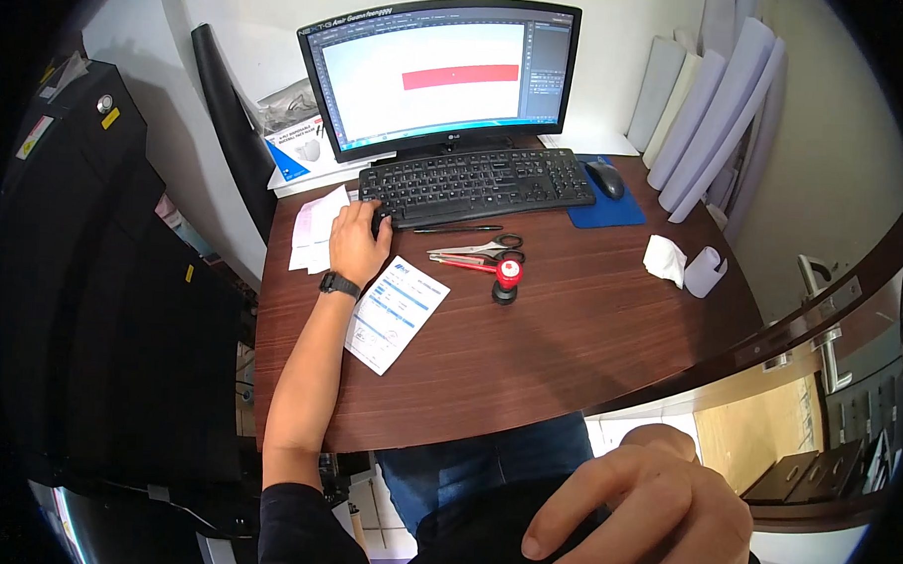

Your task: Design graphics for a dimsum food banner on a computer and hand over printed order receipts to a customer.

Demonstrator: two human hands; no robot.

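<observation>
My left hand (356, 241), with a dark watch on its wrist, rests at the left end of a black keyboard (475, 186). Its fingers lie on the lower-left keys and grip nothing. Close to the camera at the lower right, my right hand (652, 508) hangs above my lap, fingers loosely bent and partly apart, with nothing visible in them. Beside my left wrist is a printed paper form (396, 315). To its right lie scissors (492, 249), a red cutter knife (464, 264), a black pen (458, 229) and a red-and-black stamp (507, 282).
A curved monitor (439, 78) showing a red bar stands behind the keyboard. A mouse (604, 180) sits on a blue pad (613, 214). Crumpled tissue (663, 261) and a curled paper strip (705, 273) lie right. Long rolls (721, 107) lean at the wall; a black cabinet (124, 271) stands left.
</observation>
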